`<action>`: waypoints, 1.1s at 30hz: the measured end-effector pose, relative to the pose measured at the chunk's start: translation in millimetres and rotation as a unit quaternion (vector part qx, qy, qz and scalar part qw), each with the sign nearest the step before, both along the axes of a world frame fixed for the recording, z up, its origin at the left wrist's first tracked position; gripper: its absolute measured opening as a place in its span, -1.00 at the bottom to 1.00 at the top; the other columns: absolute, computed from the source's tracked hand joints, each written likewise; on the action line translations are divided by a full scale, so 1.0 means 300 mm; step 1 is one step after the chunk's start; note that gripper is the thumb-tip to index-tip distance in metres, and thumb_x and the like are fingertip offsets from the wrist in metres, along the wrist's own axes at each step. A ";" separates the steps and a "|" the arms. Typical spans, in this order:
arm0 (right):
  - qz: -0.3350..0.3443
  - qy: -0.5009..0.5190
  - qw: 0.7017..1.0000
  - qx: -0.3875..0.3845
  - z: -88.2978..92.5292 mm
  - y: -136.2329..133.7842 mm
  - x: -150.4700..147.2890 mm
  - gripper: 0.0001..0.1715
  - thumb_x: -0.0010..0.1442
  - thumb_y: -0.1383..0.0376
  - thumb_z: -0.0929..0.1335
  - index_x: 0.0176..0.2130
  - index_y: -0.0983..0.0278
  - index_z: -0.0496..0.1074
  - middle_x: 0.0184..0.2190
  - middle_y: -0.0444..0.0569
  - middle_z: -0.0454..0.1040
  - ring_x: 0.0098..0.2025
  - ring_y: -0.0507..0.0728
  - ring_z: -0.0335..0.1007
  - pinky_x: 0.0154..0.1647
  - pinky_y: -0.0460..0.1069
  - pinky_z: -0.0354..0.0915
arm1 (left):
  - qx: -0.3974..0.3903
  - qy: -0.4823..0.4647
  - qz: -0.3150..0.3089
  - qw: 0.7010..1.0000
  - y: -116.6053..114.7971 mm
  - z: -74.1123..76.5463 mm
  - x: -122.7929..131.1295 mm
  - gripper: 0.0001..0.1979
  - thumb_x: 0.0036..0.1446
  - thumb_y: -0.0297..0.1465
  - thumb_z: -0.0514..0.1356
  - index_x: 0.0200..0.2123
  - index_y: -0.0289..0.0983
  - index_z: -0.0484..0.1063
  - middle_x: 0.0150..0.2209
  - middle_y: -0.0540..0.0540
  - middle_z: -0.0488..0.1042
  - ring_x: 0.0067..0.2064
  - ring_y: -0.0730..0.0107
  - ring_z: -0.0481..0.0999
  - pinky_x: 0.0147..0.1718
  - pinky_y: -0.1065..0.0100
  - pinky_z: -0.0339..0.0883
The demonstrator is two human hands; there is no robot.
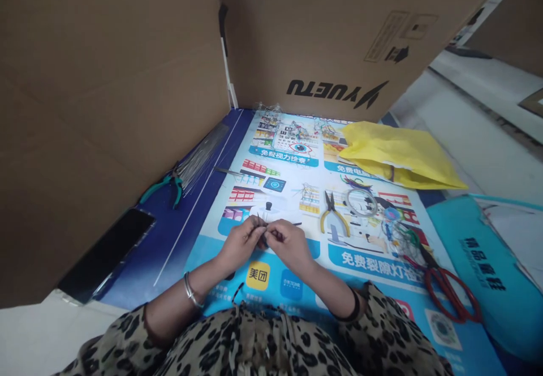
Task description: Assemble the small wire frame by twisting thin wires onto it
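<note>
My left hand (241, 243) and my right hand (292, 245) meet low in the middle of the head view, above a printed poster sheet (199, 249). Both are closed, fingertips pinched together. Thin wires (263, 217) poke up from between the fingers; their lower part is hidden by the hands. To the right of my right hand lie pliers with yellow handles (334, 217), jaws pointing away from me. Behind them rests a round coil of silvery wire (362, 202).
Cardboard walls (114, 82) enclose the left and back. At left lie teal-handled pliers (163, 188), a bundle of straight wires (201, 158) and a black phone (108, 251). At right are a yellow bag (394, 147), red-handled scissors (452, 294) and a blue pouch (483, 268).
</note>
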State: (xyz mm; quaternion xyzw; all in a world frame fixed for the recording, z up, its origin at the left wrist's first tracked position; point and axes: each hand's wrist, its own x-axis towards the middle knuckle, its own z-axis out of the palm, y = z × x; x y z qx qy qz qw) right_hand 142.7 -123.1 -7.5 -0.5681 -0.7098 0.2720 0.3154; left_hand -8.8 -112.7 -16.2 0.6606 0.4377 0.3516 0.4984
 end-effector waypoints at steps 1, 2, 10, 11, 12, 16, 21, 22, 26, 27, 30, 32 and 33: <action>0.003 -0.008 1.000 -0.002 0.001 -0.003 0.000 -0.88 0.07 0.38 0.27 -0.43 0.25 0.40 -0.49 -0.15 0.42 -0.44 0.00 0.31 -0.41 -0.13 0.21 | 0.008 0.000 -0.002 1.000 0.000 -0.002 -0.002 -0.80 0.23 -0.31 0.00 -0.43 -0.26 0.21 -0.48 0.05 0.34 -0.48 0.53 0.41 -0.47 0.46 0.31; 0.006 -0.017 1.000 -0.005 0.003 -0.006 0.000 -0.88 0.07 0.38 0.27 -0.42 0.25 0.40 -0.48 -0.14 0.43 -0.41 0.01 0.32 -0.38 -0.12 0.21 | 0.013 0.002 -0.006 1.000 0.000 -0.004 -0.003 -0.80 0.23 -0.32 0.00 -0.43 -0.26 0.20 -0.46 0.05 0.33 -0.48 0.53 0.40 -0.45 0.46 0.31; 0.069 -0.127 0.989 -0.019 0.069 -0.017 0.021 -0.79 0.22 0.28 0.22 -0.29 0.26 0.43 -0.33 -0.04 0.50 -0.26 0.07 0.40 -0.23 -0.07 0.21 | 0.014 0.080 0.010 0.997 -0.005 0.005 -0.013 -0.83 0.23 -0.33 -0.03 -0.31 -0.26 0.29 -0.47 0.03 0.31 -0.44 0.50 0.32 -0.43 0.46 0.24; 0.075 -0.147 0.986 -0.024 0.075 -0.014 0.025 -0.77 0.24 0.25 0.21 -0.24 0.27 0.42 -0.29 -0.01 0.51 -0.23 0.09 0.40 -0.22 -0.06 0.21 | 0.009 0.078 0.009 0.997 -0.005 0.007 -0.014 -0.82 0.23 -0.32 -0.03 -0.32 -0.26 0.29 -0.49 0.04 0.29 -0.46 0.50 0.30 -0.44 0.46 0.23; 0.076 -0.160 0.984 -0.033 0.079 -0.009 0.029 -0.75 0.25 0.23 0.21 -0.18 0.27 0.40 -0.27 0.01 0.51 -0.22 0.10 0.41 -0.22 -0.05 0.22 | 0.005 0.072 0.005 0.997 -0.003 0.011 -0.015 -0.81 0.24 -0.31 -0.03 -0.32 -0.27 0.28 -0.51 0.05 0.28 -0.48 0.50 0.29 -0.46 0.46 0.22; 0.097 -0.082 0.990 -0.067 0.074 0.017 0.044 -0.71 0.25 0.23 0.20 -0.07 0.26 0.35 -0.28 -0.03 0.51 -0.24 0.09 0.42 -0.26 -0.07 0.24 | -0.018 0.026 -0.072 0.997 0.007 0.031 -0.028 -0.74 0.25 -0.27 -0.05 -0.36 -0.29 0.31 -0.49 0.02 0.29 -0.48 0.51 0.29 -0.44 0.45 0.24; 0.182 0.039 0.982 -0.035 0.064 0.037 0.069 -0.66 0.26 0.30 0.14 -0.07 0.29 0.37 -0.32 -0.03 0.46 -0.27 0.05 0.38 -0.24 -0.07 0.25 | -0.086 0.013 -0.201 0.976 0.031 0.051 -0.050 -0.68 0.23 -0.24 0.00 -0.39 -0.33 0.39 -0.50 -0.02 0.33 -0.48 0.50 0.32 -0.43 0.44 0.24; 0.202 0.045 0.977 -0.043 0.069 0.038 0.075 -0.65 0.25 0.32 0.13 -0.06 0.30 0.36 -0.35 -0.04 0.45 -0.30 0.04 0.37 -0.25 -0.07 0.26 | -0.104 0.008 -0.217 0.971 0.037 0.054 -0.054 -0.68 0.22 -0.23 0.01 -0.38 -0.34 0.40 -0.52 -0.01 0.33 -0.49 0.51 0.30 -0.46 0.44 0.22; 0.284 0.041 0.956 -0.067 0.103 0.039 0.095 -0.76 0.23 0.31 0.17 -0.30 0.30 0.37 -0.45 -0.11 0.38 -0.38 0.02 0.31 -0.26 -0.07 0.26 | -0.170 -0.036 -0.263 0.949 0.063 0.068 -0.065 -0.69 0.16 -0.20 0.09 -0.40 -0.33 0.43 -0.55 0.01 0.30 -0.53 0.53 0.24 -0.54 0.47 0.15; 0.299 0.034 0.951 -0.066 0.110 0.040 0.097 -0.77 0.23 0.27 0.19 -0.35 0.30 0.36 -0.45 -0.11 0.37 -0.38 0.01 0.30 -0.26 -0.07 0.25 | -0.193 -0.047 -0.280 0.939 0.069 0.072 -0.065 -0.70 0.14 -0.20 0.11 -0.41 -0.33 0.44 -0.57 0.01 0.29 -0.54 0.53 0.23 -0.55 0.47 0.14; 0.325 0.014 0.944 -0.053 0.114 0.044 0.101 -0.73 0.24 0.18 0.22 -0.33 0.28 0.39 -0.40 -0.10 0.39 -0.32 0.02 0.32 -0.23 -0.08 0.23 | -0.268 -0.062 -0.344 0.898 0.084 0.079 -0.058 -0.73 0.06 -0.19 0.20 -0.44 -0.30 0.47 -0.63 0.03 0.27 -0.57 0.53 0.20 -0.59 0.46 0.12; 0.325 0.023 0.944 -0.045 0.104 0.046 0.101 -0.70 0.24 0.14 0.23 -0.33 0.26 0.43 -0.39 -0.09 0.40 -0.28 0.03 0.33 -0.22 -0.09 0.22 | -0.304 -0.065 -0.384 0.870 0.094 0.076 -0.046 -0.73 0.01 -0.17 0.24 -0.44 -0.29 0.47 -0.64 0.03 0.30 -0.60 0.54 0.19 -0.62 0.46 0.12; 0.319 0.041 0.946 -0.044 0.097 0.046 0.101 -0.69 0.22 0.13 0.25 -0.37 0.26 0.44 -0.42 -0.09 0.40 -0.28 0.03 0.33 -0.24 -0.10 0.22 | -0.316 -0.066 -0.398 0.859 0.100 0.072 -0.039 -0.72 -0.01 -0.16 0.25 -0.42 -0.29 0.47 -0.62 0.02 0.33 -0.61 0.55 0.20 -0.62 0.46 0.13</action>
